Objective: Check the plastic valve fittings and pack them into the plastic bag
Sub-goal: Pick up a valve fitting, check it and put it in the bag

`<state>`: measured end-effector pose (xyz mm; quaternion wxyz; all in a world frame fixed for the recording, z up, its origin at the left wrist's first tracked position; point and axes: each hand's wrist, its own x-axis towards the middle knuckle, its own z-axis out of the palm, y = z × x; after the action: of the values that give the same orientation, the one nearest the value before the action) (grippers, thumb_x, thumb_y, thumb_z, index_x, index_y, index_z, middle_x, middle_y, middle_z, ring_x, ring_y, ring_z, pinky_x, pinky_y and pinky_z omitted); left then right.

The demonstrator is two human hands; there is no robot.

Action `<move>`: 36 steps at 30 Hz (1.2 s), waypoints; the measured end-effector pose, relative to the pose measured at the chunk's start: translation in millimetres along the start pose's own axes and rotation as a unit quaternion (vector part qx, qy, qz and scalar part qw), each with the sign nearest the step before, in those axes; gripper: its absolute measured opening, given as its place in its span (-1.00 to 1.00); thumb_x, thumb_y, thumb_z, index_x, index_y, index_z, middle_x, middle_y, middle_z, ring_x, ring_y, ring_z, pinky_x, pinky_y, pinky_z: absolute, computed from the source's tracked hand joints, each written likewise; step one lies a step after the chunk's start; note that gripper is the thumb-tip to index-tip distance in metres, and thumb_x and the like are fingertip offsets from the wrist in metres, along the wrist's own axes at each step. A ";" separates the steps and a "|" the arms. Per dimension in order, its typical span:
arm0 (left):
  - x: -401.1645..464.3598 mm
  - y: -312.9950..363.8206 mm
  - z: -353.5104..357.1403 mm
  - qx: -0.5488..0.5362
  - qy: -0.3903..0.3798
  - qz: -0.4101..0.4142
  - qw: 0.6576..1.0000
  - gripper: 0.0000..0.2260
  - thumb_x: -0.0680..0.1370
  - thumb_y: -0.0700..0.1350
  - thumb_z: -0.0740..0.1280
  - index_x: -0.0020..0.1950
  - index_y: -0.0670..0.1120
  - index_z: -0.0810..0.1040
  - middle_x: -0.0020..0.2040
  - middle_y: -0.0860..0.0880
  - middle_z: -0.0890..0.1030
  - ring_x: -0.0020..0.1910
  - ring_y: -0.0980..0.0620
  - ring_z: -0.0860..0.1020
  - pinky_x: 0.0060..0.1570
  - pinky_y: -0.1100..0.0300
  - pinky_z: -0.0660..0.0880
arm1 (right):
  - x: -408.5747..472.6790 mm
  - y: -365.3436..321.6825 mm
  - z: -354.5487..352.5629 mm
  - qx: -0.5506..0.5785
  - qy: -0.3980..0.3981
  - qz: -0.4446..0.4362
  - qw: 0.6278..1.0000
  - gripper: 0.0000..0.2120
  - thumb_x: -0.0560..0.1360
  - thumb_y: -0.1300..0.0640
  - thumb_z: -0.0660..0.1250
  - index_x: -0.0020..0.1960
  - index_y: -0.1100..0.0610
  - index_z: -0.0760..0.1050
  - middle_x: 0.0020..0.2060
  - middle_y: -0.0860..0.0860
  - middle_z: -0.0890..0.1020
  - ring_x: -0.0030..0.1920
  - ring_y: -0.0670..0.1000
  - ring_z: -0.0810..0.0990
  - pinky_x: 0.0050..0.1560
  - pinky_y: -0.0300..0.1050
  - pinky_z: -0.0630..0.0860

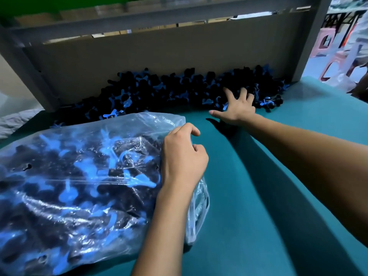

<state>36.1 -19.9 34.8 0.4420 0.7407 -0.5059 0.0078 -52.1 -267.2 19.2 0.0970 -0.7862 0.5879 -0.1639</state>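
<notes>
A clear plastic bag (69, 186) lies at the left of the teal table, bulging with black and blue valve fittings. My left hand (183, 156) grips the bag's open edge at its right side, fingers curled round the film. A long pile of loose black and blue valve fittings (159, 90) lies along the cardboard wall at the back. My right hand (237, 106) reaches into the right part of that pile with fingers spread, touching the fittings; I cannot tell whether it holds one.
The teal table (258, 196) stretches in front and to the right. A cardboard sheet (139, 62) in a grey frame stands upright behind the pile. Pink plastic stools (334, 54) stand beyond the table's far right corner.
</notes>
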 end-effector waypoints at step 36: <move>-1.0 0.2 -0.3 0.018 -0.007 -0.013 1.000 -0.83 0.48 -0.21 0.34 -0.02 0.04 0.59 -0.31 0.07 0.42 -0.40 0.07 0.39 -0.33 0.16 0.40 | -147.1 13.8 -16.8 0.012 0.057 -0.163 0.985 -0.46 0.45 -0.32 0.40 0.33 -0.08 0.51 0.18 0.10 0.39 0.26 0.17 0.32 0.24 0.09 0.46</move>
<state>35.6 -19.0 34.6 0.4253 0.7548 -0.4993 0.0059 -108.2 -129.9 8.9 0.0452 -0.8596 0.4545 -0.2290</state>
